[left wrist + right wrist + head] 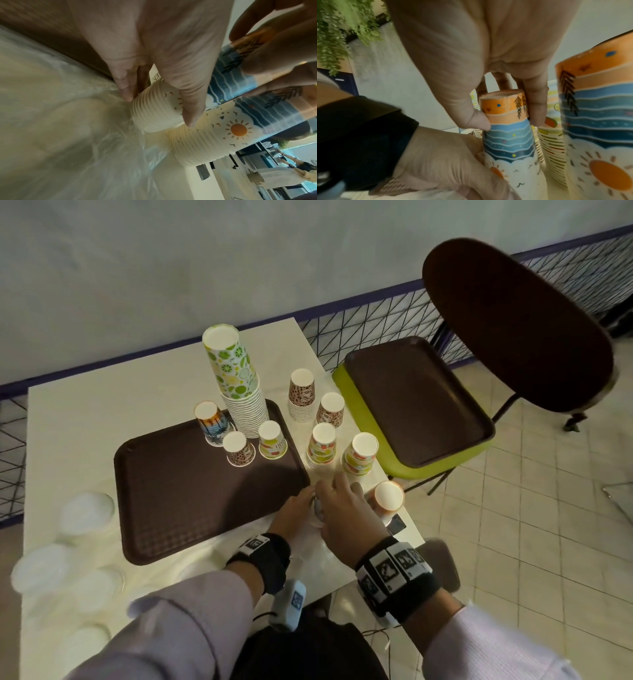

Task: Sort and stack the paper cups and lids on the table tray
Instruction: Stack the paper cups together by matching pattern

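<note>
A stack of upturned sunset-print paper cups (pixel 510 142) stands on the white table just off the brown tray's (pixel 191 501) near right corner. My left hand (pixel 157 108) grips the ribbed rims (pixel 150 121) at the stack's base. My right hand (pixel 508 121) pinches the top cup between thumb and fingers. In the head view the hands (pixel 296 508) (pixel 339 498) hide this stack. A second sunset stack (pixel 388 496) stands right beside it. On the tray are a tall lime-print stack (pixel 236 378) and three small cups (pixel 239 448).
Leopard-print stacks (pixel 301 395) and fruit-print stacks (pixel 322 445) stand on the table right of the tray. White lids (pixel 85 511) lie at the table's left. A chair with a green seat carries another brown tray (pixel 418 402) beyond the table's right edge.
</note>
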